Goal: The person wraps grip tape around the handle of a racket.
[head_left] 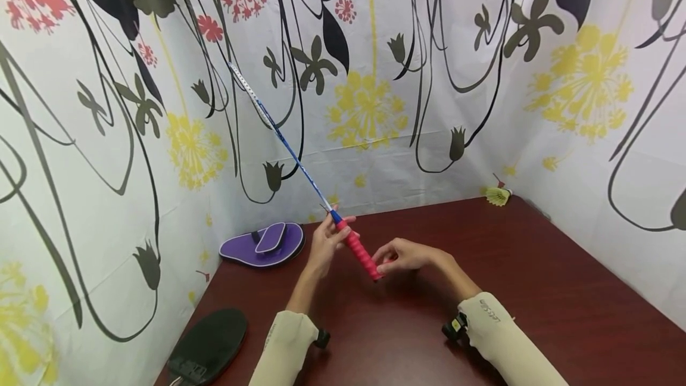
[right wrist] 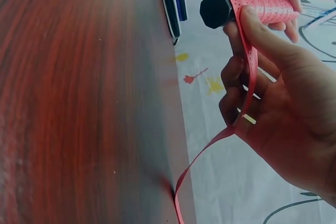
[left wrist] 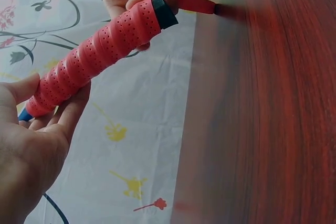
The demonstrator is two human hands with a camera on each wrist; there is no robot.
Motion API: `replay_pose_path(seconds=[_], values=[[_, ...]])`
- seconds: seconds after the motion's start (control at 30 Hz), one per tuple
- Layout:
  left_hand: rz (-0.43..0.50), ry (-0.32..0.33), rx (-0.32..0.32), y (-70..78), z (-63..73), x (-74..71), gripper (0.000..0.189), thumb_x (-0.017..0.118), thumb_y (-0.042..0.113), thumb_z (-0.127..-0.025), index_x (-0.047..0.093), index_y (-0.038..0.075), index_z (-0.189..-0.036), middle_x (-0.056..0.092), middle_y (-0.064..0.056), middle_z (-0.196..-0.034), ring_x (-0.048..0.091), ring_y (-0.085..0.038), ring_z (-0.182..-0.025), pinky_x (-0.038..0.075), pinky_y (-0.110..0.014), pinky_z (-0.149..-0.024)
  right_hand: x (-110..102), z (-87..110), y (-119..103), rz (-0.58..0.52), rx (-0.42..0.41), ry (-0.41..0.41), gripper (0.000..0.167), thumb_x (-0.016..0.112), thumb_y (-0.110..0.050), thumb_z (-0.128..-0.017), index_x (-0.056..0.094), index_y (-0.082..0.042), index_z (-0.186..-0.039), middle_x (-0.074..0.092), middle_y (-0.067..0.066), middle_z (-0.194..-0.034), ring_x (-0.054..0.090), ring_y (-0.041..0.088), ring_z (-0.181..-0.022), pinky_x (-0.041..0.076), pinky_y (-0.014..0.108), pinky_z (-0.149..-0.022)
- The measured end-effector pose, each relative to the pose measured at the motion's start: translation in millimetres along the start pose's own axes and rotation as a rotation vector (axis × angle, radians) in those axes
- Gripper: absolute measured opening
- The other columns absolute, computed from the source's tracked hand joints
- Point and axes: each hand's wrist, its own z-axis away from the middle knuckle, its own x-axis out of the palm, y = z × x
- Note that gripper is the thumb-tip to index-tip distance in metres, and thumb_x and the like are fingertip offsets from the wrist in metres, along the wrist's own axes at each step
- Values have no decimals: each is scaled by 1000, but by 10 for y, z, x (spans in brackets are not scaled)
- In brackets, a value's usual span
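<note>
A badminton racket (head_left: 292, 151) with a blue shaft slants up to the left, its head seen edge-on. Its handle (left wrist: 97, 51) is wrapped in overlapping turns of red perforated grip tape. My left hand (head_left: 323, 244) holds the upper end of the handle between thumb and fingers. At the butt end, my right hand (head_left: 409, 254) pinches the tape against the handle with thumb and index finger. The black octagonal butt cap (right wrist: 215, 11) shows bare. From there a loose strip of red grip tape (right wrist: 250, 82) crosses the right palm and hangs below the hand.
On the dark red wooden table (head_left: 370, 338), a purple paddle case (head_left: 241, 249) lies at the back left. A black table tennis paddle (head_left: 209, 341) rests at the front left. One yellow shuttlecock (head_left: 498, 196) sits in the far right corner. Flower-printed sheets (head_left: 386, 177) surround the table.
</note>
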Motion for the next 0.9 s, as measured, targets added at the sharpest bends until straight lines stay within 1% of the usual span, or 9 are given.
replay_pose_path(seconds=[0.07,0.13,0.27,0.4,0.5,0.57,0.67,0.77,0.9], values=[[-2,-9,2,-4,-1,-3,74,62,0,-102,25,11,-165,56,-34,-141,76,-22,-89,62,-37,-79,10,-9,-6,0,-3,-20,27,70,-26,-102,74,-15,-126,76,15,-93,60,15,-71,47,22,-64],[-4,-13,2,-5,1,-6,72,61,0,-102,27,12,-165,54,-36,-143,76,-22,-89,62,-36,-79,22,-18,-13,6,-7,-35,28,68,-26,-103,73,-14,-127,75,16,-93,56,11,-70,46,21,-63],[-11,-12,-1,-4,8,-7,70,60,0,-103,28,13,-164,53,-36,-143,76,-22,-90,61,-38,-82,36,-22,-31,15,-7,-40,26,67,-26,-103,73,-14,-125,74,20,-92,56,14,-70,44,21,-62],[-8,-9,3,-4,15,-4,70,60,0,-103,29,13,-164,54,-34,-143,76,-21,-90,61,-38,-83,28,-16,-32,15,6,-34,24,67,-28,-103,73,-17,-124,74,20,-91,55,10,-69,44,21,-63],[18,4,23,-4,16,-8,65,61,-2,-102,34,7,-160,55,-35,-143,76,-22,-90,62,-37,-82,23,-17,-31,27,6,-24,22,67,-30,-103,73,-20,-122,73,19,-90,53,5,-67,44,21,-63],[31,20,40,-10,15,-11,58,64,-2,-101,40,1,-153,58,-32,-141,77,-22,-90,63,-37,-81,20,-19,-37,33,2,-13,21,68,-31,-103,73,-21,-121,74,18,-90,53,4,-67,44,21,-63],[48,46,54,-25,13,-14,48,67,-2,-99,47,-2,-143,62,-28,-138,77,-24,-94,63,-38,-81,20,-23,-39,39,-5,4,22,69,-32,-102,73,-20,-120,74,18,-91,53,3,-68,45,21,-64],[41,68,52,-48,14,-16,49,69,-1,-98,52,0,-144,63,-28,-136,77,-26,-98,63,-39,-82,23,-28,-29,41,-17,29,22,71,-32,-101,73,-17,-117,74,15,-88,53,4,-67,45,22,-62],[-22,91,34,-69,22,-10,55,71,3,-98,54,10,-150,65,-30,-132,74,-21,-103,63,-37,-81,33,-29,3,64,-14,88,22,76,-32,-97,73,-14,-108,71,7,-79,50,4,-63,42,21,-58]])
